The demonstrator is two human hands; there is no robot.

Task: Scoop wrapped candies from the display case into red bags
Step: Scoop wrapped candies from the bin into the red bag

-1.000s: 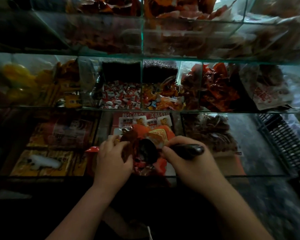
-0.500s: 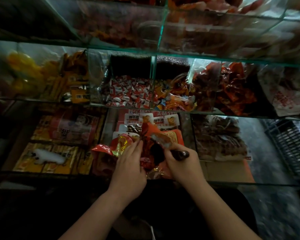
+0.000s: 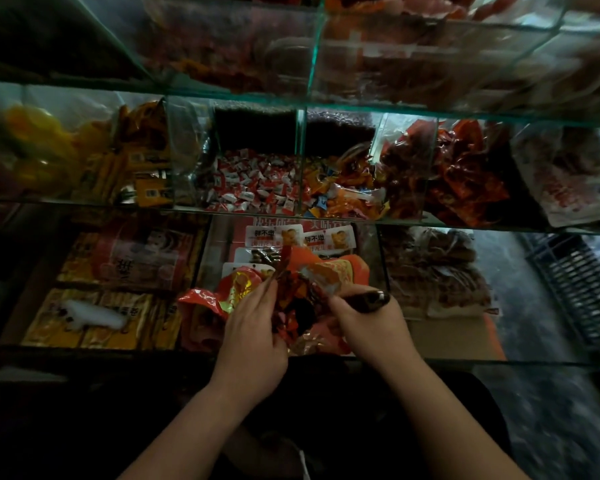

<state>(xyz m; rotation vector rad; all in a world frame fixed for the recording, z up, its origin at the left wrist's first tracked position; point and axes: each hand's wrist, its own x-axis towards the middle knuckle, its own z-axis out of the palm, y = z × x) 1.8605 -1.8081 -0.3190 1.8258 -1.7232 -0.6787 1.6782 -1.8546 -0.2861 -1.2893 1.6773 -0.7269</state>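
Note:
A red bag [image 3: 343,271] with gold print rests on the lowest glass shelf, its mouth held apart. My left hand [image 3: 253,334] grips the bag's left edge. My right hand [image 3: 368,323] is closed around the dark handle of a scoop [image 3: 371,299], whose bowl dips into the bag's mouth among dark and red wrapped candies. Another crumpled red bag [image 3: 201,306] lies just left of my left hand. In the compartment above lie red-and-white wrapped candies [image 3: 257,185], with orange wrapped candies [image 3: 343,195] to their right.
A glass shelf edge [image 3: 291,216] runs above my hands, with vertical glass dividers between bins. Yellow packets [image 3: 146,168] fill the left bin, red packets [image 3: 465,174] the right. Boxed goods [image 3: 118,271] lie below left, brown snacks [image 3: 433,271] below right. A black basket [image 3: 579,289] stands far right.
The view has shifted so the shelves sit lower and nearer. The scoop has tipped deeper into the bag, and the left hand has slid along the bag's edge toward its mouth.

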